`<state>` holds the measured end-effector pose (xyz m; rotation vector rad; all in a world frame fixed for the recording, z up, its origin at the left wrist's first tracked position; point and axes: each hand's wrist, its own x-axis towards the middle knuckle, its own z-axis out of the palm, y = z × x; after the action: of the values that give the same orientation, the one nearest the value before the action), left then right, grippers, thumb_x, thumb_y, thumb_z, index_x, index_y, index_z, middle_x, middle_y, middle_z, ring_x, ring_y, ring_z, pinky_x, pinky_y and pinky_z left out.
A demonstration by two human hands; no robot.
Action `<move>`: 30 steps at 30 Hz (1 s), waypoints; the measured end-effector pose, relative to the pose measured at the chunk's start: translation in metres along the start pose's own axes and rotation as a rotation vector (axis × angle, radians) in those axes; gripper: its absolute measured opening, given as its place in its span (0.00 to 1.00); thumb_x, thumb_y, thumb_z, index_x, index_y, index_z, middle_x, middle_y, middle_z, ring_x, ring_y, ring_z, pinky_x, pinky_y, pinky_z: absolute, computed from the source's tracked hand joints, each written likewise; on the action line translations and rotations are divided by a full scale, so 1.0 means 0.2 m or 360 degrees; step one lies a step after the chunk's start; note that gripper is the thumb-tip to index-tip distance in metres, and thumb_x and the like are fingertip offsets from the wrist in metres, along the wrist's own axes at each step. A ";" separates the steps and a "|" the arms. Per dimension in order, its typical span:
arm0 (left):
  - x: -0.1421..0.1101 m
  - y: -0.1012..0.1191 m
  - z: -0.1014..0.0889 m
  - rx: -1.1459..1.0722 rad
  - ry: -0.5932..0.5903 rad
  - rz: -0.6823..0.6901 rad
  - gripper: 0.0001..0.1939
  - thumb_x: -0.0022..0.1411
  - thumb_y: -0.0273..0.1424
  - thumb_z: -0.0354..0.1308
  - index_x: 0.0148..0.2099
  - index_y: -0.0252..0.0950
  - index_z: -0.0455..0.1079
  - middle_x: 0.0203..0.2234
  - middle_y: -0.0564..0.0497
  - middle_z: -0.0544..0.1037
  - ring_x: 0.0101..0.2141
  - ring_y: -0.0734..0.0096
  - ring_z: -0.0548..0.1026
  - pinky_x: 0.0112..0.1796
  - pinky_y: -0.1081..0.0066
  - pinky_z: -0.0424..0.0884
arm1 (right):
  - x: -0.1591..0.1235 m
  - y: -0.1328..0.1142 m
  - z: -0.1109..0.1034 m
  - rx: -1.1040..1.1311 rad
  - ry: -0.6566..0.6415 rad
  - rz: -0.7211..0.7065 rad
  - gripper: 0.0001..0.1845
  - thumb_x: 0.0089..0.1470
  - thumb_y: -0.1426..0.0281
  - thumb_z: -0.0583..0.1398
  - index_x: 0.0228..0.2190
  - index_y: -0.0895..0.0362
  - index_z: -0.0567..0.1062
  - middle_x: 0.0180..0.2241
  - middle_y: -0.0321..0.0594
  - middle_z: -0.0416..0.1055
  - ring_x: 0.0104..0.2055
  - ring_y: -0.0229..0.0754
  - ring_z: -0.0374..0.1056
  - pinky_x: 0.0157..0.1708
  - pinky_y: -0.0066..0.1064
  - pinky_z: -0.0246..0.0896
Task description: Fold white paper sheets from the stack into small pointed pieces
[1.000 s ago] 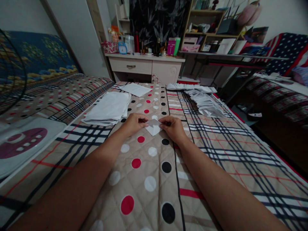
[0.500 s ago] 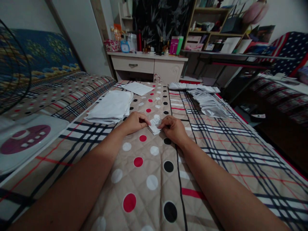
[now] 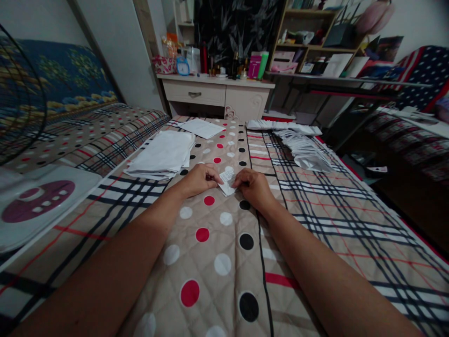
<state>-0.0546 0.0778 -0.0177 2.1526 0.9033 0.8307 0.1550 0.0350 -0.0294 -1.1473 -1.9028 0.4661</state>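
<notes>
A small folded piece of white printed paper (image 3: 227, 181) is held low over the dotted bedspread (image 3: 217, 238), between my two hands. My left hand (image 3: 200, 180) pinches its left edge with thumb and forefinger. On the opposite edge, the fingers of my right hand (image 3: 253, 187) are closed. A crease runs down the paper, and fine print shows on its upper left part. Left of my left hand lies a stack of white paper sheets (image 3: 161, 152). Beyond it is another flat white sheet (image 3: 201, 127).
Several folded white papers (image 3: 305, 147) lie fanned in a row at the right, with another row (image 3: 280, 125) behind. A white plastic bag with a purple print (image 3: 45, 201) rests at the left edge. A white dresser (image 3: 213, 96) stands beyond the bed.
The folded paper has shifted slightly and its crease shows more plainly. My left fingers have moved a little along its left edge; my right hand is almost unmoved.
</notes>
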 end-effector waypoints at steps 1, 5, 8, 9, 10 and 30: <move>0.00 0.00 0.00 0.0001 -0.0005 0.0001 0.08 0.49 0.21 0.63 0.30 0.38 0.80 0.29 0.51 0.75 0.31 0.74 0.73 0.34 0.72 0.68 | 0.00 0.00 0.00 -0.0004 0.0001 0.0001 0.17 0.39 0.87 0.54 0.21 0.57 0.77 0.28 0.40 0.74 0.32 0.40 0.70 0.36 0.30 0.64; 0.00 0.00 0.00 0.0015 -0.0006 0.0009 0.09 0.49 0.21 0.63 0.30 0.39 0.80 0.29 0.51 0.76 0.31 0.73 0.73 0.35 0.72 0.69 | 0.00 -0.01 0.01 -0.0043 0.0009 -0.0008 0.17 0.38 0.87 0.53 0.20 0.58 0.77 0.28 0.41 0.73 0.32 0.40 0.69 0.35 0.30 0.64; 0.00 -0.01 -0.01 0.0003 -0.0010 0.0024 0.09 0.49 0.20 0.62 0.29 0.38 0.80 0.29 0.51 0.77 0.32 0.72 0.74 0.36 0.71 0.70 | -0.01 -0.02 0.00 -0.0081 0.0005 -0.0013 0.17 0.40 0.87 0.54 0.22 0.58 0.77 0.29 0.40 0.73 0.32 0.40 0.69 0.36 0.30 0.64; 0.00 -0.01 -0.01 0.0003 -0.0014 0.0034 0.09 0.49 0.20 0.62 0.28 0.38 0.79 0.28 0.51 0.77 0.32 0.71 0.74 0.37 0.71 0.70 | -0.01 -0.02 0.00 -0.0099 -0.0002 -0.0011 0.17 0.40 0.87 0.54 0.22 0.57 0.77 0.29 0.40 0.74 0.33 0.40 0.69 0.36 0.30 0.64; 0.00 -0.01 -0.01 0.0007 -0.0019 0.0044 0.09 0.49 0.19 0.61 0.28 0.37 0.79 0.28 0.51 0.77 0.32 0.71 0.74 0.37 0.71 0.70 | -0.01 -0.02 0.00 -0.0120 -0.0011 -0.0007 0.17 0.41 0.87 0.54 0.23 0.57 0.77 0.30 0.40 0.74 0.33 0.40 0.69 0.37 0.30 0.64; 0.00 -0.03 -0.04 0.0257 -0.0024 0.0065 0.13 0.49 0.17 0.56 0.29 0.37 0.80 0.30 0.51 0.81 0.34 0.71 0.77 0.40 0.71 0.71 | -0.04 -0.10 -0.02 -0.0542 -0.0139 -0.0076 0.16 0.44 0.84 0.57 0.25 0.53 0.80 0.35 0.37 0.74 0.37 0.39 0.69 0.33 0.27 0.58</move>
<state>-0.0630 0.0847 -0.0175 2.3202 0.9498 0.7841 0.1488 0.0183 -0.0180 -1.3111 -2.1370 0.1703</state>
